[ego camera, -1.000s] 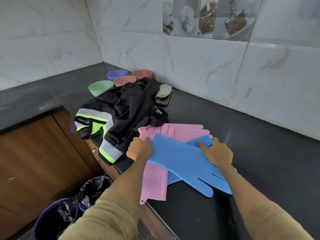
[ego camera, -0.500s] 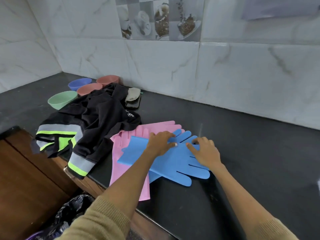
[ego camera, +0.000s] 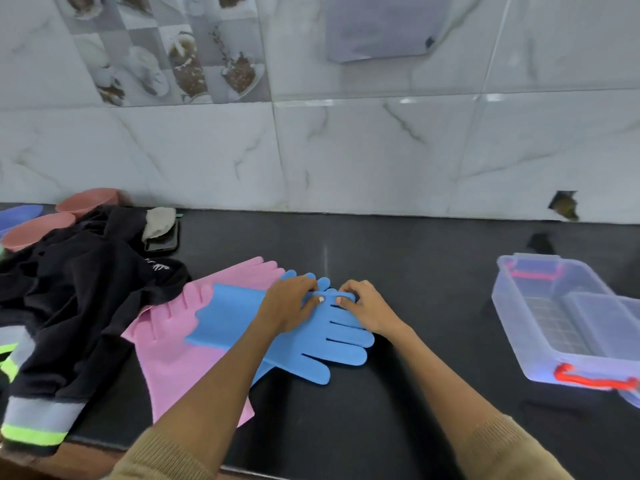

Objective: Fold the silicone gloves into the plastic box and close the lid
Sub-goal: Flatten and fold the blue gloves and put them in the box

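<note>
Hands, left hand (ego camera: 292, 306) and right hand (ego camera: 363, 308), pinch blue gloves (ego camera: 322, 336), hiding fingertips.

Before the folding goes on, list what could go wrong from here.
1. The pink gloves lie half under the blue gloves and overhang the counter edge; tugging the blue pair could drag them off.
2. The black jacket overlaps the pink gloves and might snag.
3. The plastic box sits far right, beyond both hands, so a fold may spring open in transit.
</note>
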The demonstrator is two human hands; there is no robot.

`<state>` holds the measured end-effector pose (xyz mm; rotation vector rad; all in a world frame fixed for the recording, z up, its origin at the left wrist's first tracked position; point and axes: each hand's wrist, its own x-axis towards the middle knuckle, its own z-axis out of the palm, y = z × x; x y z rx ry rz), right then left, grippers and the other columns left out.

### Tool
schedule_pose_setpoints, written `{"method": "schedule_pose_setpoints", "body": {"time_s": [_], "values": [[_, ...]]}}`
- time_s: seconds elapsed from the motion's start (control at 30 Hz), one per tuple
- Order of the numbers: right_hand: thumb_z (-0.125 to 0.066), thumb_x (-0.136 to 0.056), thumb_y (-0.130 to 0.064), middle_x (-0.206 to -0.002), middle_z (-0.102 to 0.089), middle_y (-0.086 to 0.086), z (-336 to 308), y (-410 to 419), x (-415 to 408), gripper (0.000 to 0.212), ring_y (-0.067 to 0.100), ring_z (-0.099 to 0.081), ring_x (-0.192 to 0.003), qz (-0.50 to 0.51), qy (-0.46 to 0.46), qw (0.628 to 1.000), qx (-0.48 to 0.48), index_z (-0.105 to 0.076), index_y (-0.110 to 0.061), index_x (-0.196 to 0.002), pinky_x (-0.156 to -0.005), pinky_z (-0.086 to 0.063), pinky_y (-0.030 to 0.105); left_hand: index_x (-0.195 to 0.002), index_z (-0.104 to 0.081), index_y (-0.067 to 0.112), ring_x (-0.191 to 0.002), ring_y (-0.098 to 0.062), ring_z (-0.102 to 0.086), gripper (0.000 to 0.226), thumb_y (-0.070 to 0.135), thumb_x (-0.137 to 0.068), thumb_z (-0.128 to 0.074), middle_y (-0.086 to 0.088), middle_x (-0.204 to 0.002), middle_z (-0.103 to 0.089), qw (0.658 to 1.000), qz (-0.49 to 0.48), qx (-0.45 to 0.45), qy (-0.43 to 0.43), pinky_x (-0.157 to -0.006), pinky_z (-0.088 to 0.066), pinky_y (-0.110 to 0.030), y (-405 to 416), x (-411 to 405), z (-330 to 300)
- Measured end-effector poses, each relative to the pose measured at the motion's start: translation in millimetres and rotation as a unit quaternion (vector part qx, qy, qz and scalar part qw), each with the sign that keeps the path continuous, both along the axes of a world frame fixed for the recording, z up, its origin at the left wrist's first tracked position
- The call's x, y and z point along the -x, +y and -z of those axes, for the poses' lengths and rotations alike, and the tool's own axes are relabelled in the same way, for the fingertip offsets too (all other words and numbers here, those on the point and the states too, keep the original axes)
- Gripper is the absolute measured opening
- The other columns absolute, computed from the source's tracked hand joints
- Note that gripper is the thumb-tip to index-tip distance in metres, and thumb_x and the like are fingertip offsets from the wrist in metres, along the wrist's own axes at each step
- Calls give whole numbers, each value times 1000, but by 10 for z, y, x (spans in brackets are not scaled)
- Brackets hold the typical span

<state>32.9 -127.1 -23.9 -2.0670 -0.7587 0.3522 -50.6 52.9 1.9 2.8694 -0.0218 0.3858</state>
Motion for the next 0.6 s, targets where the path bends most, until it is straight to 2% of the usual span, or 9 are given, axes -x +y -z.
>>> {"method": "schedule_pose_setpoints", "body": {"time_s": [0.1, 0.17, 0.3, 0.4, 0.47, 0.6], "values": [[-57, -92, -22, -84, -61, 1, -45, -337, -110, 10, 10, -54, -72, 18, 44, 998, -36, -59, -12, -91, -66, -43, 22, -91, -55, 15, -71, -16, -51, 25, 37, -95, -45, 0, -85, -61, 999, 41, 10, 3, -65, -32, -26, -290, -126, -48], [-57, -93, -21, -84, -62, 2, -60, -576, -177, 14, 10, -56, -71, 26, 60, 997, -37, -59, -7, -94, -66, -45, 23, -90, -53, 15, -73, -16, -53, 26, 38, -96, -43, 0, -85, -62, 998, 62, 16, 23, -65, -38, -28, -493, -232, -72], [-58, -92, -21, -82, -64, -2, -58, -1009, -276, 11, 2, -59, -68, 66, 53, 996, -40, -61, -10, -92, -64, -46, 15, -92, -54, 17, -79, -21, -59, 28, 43, -95, -43, 0, -88, -64, 994, 86, 17, 65, -70, -45, -34, -878, -459, -117], [-60, -91, -20, -84, -65, 0, -48, -1328, -333, 7, 11, -60, -74, 106, 53, 992, -38, -63, -13, -91, -68, -48, 21, -98, -56, 20, -87, -22, -60, 29, 46, -94, -43, 0, -96, -65, 991, 90, 20, 100, -74, -46, -36, -1146, -605, -119], [-61, -90, -20, -83, -66, 0, -48, -1545, -378, 3, 13, -60, -76, 136, 46, 989, -24, -63, -19, -89, -67, -47, 19, -101, -55, 21, -91, -23, -61, 30, 47, -94, -43, 0, -101, -65, 989, 93, 17, 117, -77, -46, -37, -1300, -689, -102], [-65, -88, -23, -83, -65, 8, -54, -1945, -474, 4, 18, -60, -75, 196, 67, 978, 4, -65, -19, -88, -69, -49, 24, -107, -54, 16, -94, -27, -61, 36, 47, -95, -41, -6, -106, -64, 982, 96, -39, 161, -74, -43, -35, -1500, -840, -27]]}}
